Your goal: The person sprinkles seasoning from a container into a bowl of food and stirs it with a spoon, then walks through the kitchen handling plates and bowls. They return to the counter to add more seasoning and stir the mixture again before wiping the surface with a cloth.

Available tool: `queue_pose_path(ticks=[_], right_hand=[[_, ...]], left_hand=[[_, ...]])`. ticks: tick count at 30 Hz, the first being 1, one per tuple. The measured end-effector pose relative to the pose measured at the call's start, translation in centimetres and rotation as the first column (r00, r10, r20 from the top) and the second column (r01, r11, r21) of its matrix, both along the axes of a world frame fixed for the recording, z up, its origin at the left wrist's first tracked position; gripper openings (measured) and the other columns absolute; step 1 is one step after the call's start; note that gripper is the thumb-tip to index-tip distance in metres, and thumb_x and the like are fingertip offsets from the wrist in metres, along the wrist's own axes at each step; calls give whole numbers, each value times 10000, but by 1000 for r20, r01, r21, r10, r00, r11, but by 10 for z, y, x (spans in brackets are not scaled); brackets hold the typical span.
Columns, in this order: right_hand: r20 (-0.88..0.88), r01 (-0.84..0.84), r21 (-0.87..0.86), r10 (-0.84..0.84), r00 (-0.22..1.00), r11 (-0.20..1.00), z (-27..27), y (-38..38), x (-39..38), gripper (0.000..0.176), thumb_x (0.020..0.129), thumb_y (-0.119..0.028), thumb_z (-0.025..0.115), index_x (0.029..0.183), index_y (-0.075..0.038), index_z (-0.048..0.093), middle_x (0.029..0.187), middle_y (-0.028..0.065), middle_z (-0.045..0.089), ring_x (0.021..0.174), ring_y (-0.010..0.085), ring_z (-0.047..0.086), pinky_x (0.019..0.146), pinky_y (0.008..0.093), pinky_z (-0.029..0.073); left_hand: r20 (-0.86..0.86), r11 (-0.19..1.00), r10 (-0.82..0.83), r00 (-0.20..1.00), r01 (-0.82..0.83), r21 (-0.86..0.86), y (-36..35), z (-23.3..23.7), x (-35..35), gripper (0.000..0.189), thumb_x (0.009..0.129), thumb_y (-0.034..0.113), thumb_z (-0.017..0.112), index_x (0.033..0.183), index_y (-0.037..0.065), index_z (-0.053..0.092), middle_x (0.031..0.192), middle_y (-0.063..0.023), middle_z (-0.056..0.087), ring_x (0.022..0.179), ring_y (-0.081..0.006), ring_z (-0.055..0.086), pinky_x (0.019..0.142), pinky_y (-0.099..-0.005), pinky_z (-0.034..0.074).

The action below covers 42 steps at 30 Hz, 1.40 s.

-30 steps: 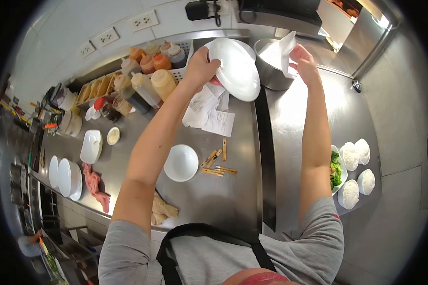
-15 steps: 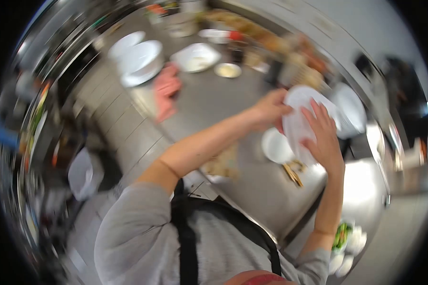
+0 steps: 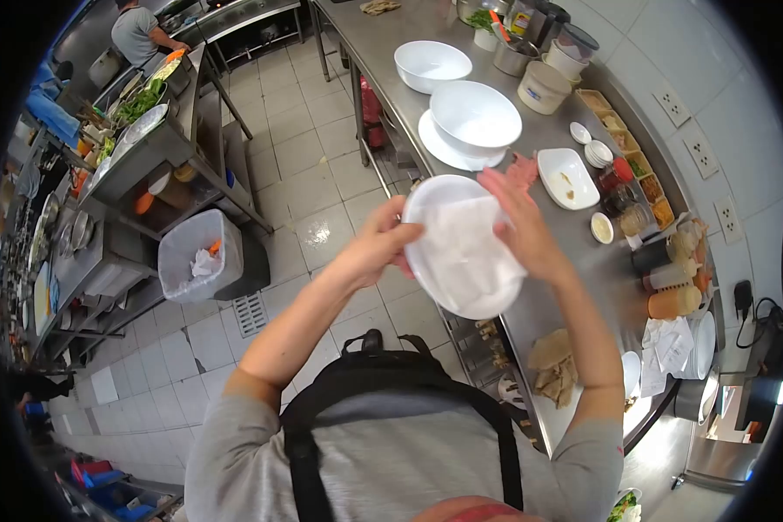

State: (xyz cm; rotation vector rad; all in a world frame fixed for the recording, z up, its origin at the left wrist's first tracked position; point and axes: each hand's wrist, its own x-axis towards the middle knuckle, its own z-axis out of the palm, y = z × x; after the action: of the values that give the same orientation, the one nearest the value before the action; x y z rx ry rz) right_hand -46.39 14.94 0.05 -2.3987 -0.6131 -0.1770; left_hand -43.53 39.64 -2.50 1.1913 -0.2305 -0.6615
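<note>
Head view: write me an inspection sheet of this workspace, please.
Surface: steel counter, reflective; no spill made out.
Job's things: white plate, held off the counter, white paper or cloth on it.
Clutter: bowls, pink cloth, tan cloth, paper slips, squeeze bottles.
Hands: left hand grips the plate's rim; right hand lies against the paper or cloth.
Cables: black plug and cord at the wall.
Surroundings: tiled floor, lined bin, another person beyond.

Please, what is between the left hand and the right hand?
The head view shows a white plate with paper, between left hand and right hand.
</note>
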Motion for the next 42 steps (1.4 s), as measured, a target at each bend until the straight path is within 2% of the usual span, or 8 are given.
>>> queue_pose_path(ticks=[4, 8, 14, 21, 25, 30, 39, 42], right_hand=[[47, 221, 150, -230, 972, 964, -5, 5, 111, 492, 866, -368, 550, 1236, -48, 504, 1313, 192, 447, 1177, 328, 469, 992, 377, 353], [155, 486, 15, -482, 862, 874, -31, -43, 225, 474, 831, -396, 578, 1116, -17, 577, 1073, 187, 601, 992, 296, 579, 866, 348, 433], [-149, 608, -260, -653, 742, 750, -46, -92, 354, 480, 787, -412, 629, 997, 19, 597, 879, 162, 648, 754, 285, 626, 681, 382, 480], [-794, 631, 147, -290, 535, 762, -84, -92, 428, 315, 829, -242, 550, 1057, -32, 493, 801, 110, 602, 621, 172, 600, 537, 298, 510], [-753, 540, 106, -287, 592, 835, -61, -96, 455, 311, 771, -88, 452, 1041, 50, 522, 742, 121, 609, 568, 174, 604, 505, 295, 527], [-781, 555, 214, -200, 591, 803, -36, -107, 458, 344, 801, -168, 485, 1116, -29, 500, 802, 58, 617, 562, 138, 593, 477, 248, 503], [-768, 668, 336, -218, 602, 664, -12, -95, 431, 354, 826, -213, 547, 1143, -55, 528, 831, 24, 625, 607, 79, 587, 485, 215, 490], [-770, 756, 313, -313, 556, 574, -12, -83, 422, 362, 834, -206, 522, 1162, -54, 514, 825, 31, 621, 597, 81, 580, 474, 219, 482]], left_hand=[[-5, 981, 190, 982, -190, 41, 74, 1, 36, 279, 858, 88, 518, 1110, -10, 446, 874, -115, 599, 601, -169, 630, 434, -254, 536], [-9, 943, 334, 943, -334, 15, 116, -11, 76, 225, 859, 75, 514, 1064, 1, 457, 846, -113, 599, 582, -155, 629, 418, -248, 540], [42, 921, 386, 921, -388, 45, 130, -21, 153, 160, 864, 66, 496, 1008, 9, 453, 827, -102, 606, 562, -148, 625, 407, -246, 530], [19, 933, 347, 938, -347, 94, 110, -26, 257, 175, 867, 74, 494, 1022, 3, 452, 842, -98, 597, 571, -136, 617, 432, -242, 533], [10, 939, 315, 949, -313, 144, 89, -30, 309, 232, 859, 76, 497, 1063, -23, 448, 842, -102, 594, 565, -126, 613, 449, -237, 540], [-12, 974, 176, 984, -172, 147, 61, -45, 373, 248, 859, 88, 501, 1070, -30, 445, 828, -106, 595, 552, -142, 614, 457, -249, 545], [-46, 946, -248, 968, 252, 204, 5, -78, 506, 212, 880, 150, 529, 1023, 20, 442, 796, -102, 607, 605, -160, 626, 481, -268, 540], [89, 885, -307, 948, 249, 393, -14, -98, 549, 247, 852, 133, 575, 1030, -8, 477, 791, -103, 609, 580, -143, 606, 471, -253, 525]])
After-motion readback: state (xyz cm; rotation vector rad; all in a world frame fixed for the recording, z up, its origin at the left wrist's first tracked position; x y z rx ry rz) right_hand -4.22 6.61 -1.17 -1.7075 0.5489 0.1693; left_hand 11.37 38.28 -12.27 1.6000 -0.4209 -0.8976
